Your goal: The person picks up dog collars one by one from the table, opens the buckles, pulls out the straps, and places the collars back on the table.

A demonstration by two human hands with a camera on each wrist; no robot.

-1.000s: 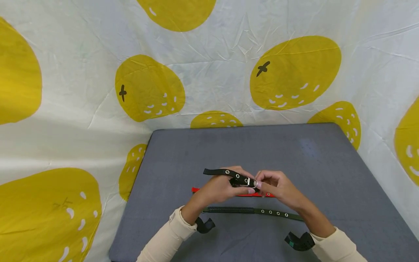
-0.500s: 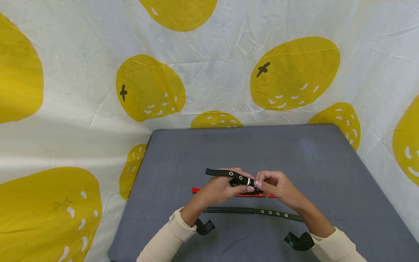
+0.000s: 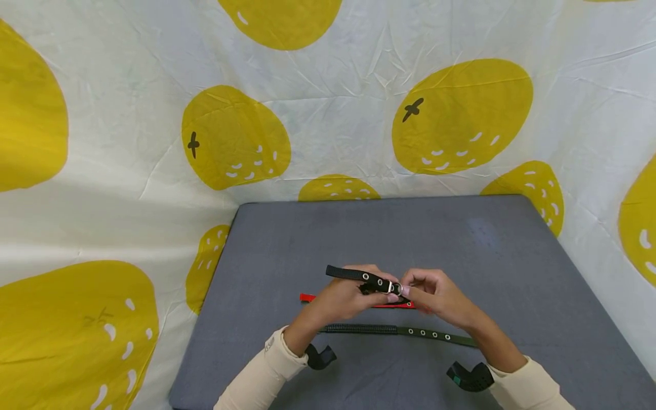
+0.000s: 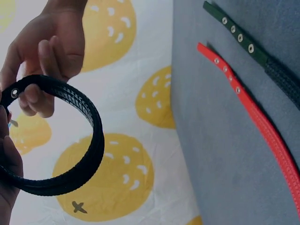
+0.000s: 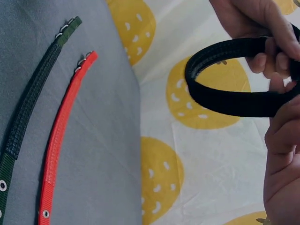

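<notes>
A black collar (image 3: 353,274) with metal eyelets is bent into a closed loop, its buckle (image 3: 392,287) and ring between the two hands. My left hand (image 3: 345,296) holds it by the buckle, thumb below and fingers behind. At the ring, my right hand (image 3: 443,299) pinches the collar between thumb and fingers. The strap's loose end sticks out leftward over the left hand. Seen from the left wrist, the padded loop (image 4: 96,145) hangs in the air. The right wrist view shows the same loop (image 5: 234,101), with the buckle partly covered by fingers.
Below the hands a red collar (image 5: 61,136) lies stretched out on the grey table (image 3: 287,239). Nearer the person lies a green collar (image 3: 417,331) with eyelets, roughly parallel to it. A white cloth with yellow fruit prints hangs behind and at the sides.
The black strap's loose end and its eyelets have shifted slightly right, toward the buckle. Both hands stay in nearly the same place. The red and green collars lie still.
</notes>
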